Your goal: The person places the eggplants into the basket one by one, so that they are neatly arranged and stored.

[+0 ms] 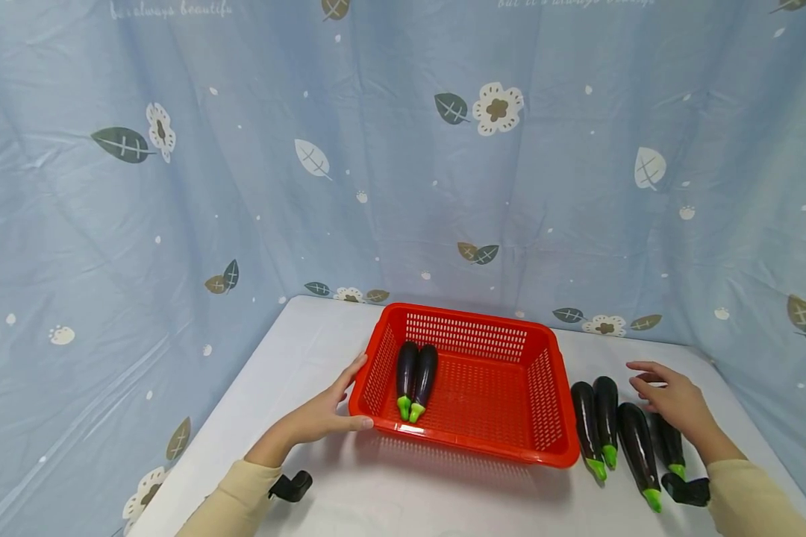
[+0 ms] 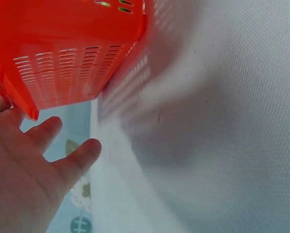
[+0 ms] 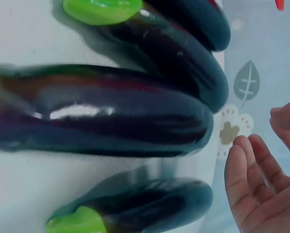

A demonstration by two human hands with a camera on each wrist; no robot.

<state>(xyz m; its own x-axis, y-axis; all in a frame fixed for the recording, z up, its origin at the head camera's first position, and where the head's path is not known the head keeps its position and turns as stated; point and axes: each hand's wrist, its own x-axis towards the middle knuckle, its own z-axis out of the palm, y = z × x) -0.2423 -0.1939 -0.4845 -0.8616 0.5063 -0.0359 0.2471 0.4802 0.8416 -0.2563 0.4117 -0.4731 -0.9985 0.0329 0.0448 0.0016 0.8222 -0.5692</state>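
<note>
A red plastic basket (image 1: 483, 384) stands on the white table. Two dark eggplants with green caps, one (image 1: 407, 371) beside the other (image 1: 426, 373), lie at its left end. My left hand (image 1: 312, 418) touches the basket's left rim with fingers spread and thumb at the near corner; in the left wrist view its fingers look straight. Right of the basket several more eggplants (image 1: 638, 446) lie side by side. Over the rightmost eggplant (image 1: 673, 447), partly hiding it, hovers my right hand (image 1: 675, 403), fingers loosely bent and nothing between them. A large glossy eggplant (image 3: 106, 111) fills the right wrist view.
A blue curtain (image 1: 389, 186) with leaf and flower prints hangs behind the table and round its sides. White tabletop (image 1: 403, 500) shows in front of the basket. Black wrist mounts show below the left wrist (image 1: 291, 486) and the right wrist (image 1: 686, 491).
</note>
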